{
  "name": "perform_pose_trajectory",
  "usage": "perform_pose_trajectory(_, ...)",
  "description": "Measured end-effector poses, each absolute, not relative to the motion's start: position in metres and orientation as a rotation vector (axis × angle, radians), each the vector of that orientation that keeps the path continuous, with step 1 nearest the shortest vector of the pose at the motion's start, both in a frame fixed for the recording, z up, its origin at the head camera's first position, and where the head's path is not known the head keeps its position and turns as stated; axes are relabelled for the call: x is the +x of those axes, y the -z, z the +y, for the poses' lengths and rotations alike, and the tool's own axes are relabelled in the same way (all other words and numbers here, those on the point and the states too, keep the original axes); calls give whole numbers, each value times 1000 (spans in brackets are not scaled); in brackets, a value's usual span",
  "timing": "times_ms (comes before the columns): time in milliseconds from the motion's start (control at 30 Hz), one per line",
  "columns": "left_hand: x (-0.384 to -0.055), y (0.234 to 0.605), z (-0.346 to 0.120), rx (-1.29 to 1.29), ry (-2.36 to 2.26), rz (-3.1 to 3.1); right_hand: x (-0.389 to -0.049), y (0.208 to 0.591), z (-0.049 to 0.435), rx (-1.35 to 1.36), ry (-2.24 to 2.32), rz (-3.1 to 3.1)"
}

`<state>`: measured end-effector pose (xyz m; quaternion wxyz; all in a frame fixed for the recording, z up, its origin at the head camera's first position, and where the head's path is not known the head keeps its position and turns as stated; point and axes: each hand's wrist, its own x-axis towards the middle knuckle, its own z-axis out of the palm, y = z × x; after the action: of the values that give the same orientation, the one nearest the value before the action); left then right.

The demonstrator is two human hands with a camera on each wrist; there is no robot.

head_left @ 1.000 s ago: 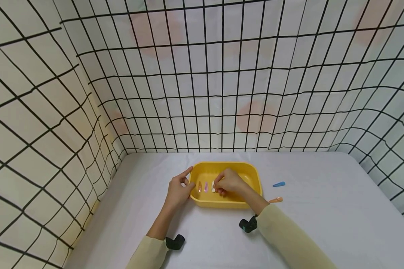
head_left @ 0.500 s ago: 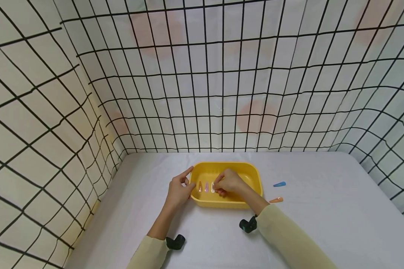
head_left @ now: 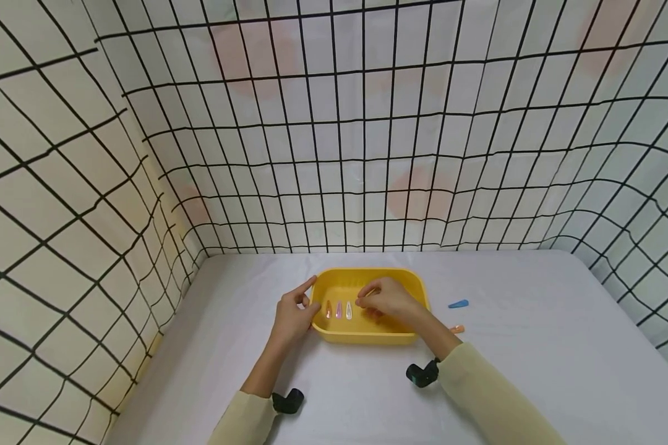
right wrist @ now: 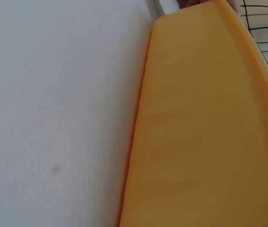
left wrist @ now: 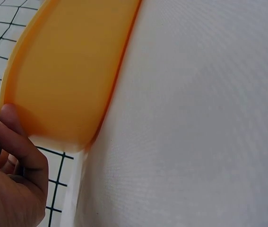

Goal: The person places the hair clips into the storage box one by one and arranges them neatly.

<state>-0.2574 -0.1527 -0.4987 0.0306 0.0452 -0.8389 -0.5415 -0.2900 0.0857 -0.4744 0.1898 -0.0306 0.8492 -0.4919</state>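
Note:
Three hair clips stand side by side on the floor of a yellow tray (head_left: 362, 338): an orange clip (head_left: 328, 309), a pink-purple clip (head_left: 339, 309) and a white clip (head_left: 349, 310). My left hand (head_left: 295, 316) grips the tray's left end; in the left wrist view, that hand (left wrist: 18, 175) pinches the rim between thumb and finger. Over the tray, just right of the white clip, my right hand (head_left: 391, 298) has loosely bent fingers, with nothing visible in them. The right wrist view shows the tray's outer wall (right wrist: 204, 118) but not the right hand's fingers.
Right of the tray, a blue hair clip (head_left: 459, 304) and another orange clip (head_left: 458, 329), partly behind the right wrist, lie on the white tabletop (head_left: 534, 346). Black grid netting (head_left: 364, 157) over white cloth surrounds the back and sides.
My right hand has let go of the white clip and moved slightly right, leaving the clip on the tray floor. The left hand keeps its grip on the tray.

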Motion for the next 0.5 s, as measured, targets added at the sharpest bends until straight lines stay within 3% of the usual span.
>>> perform_pose_trajectory(500, -256, 499, -153, 144, 1685, -2577, -280, 458, 124, -148, 1421, 2497)
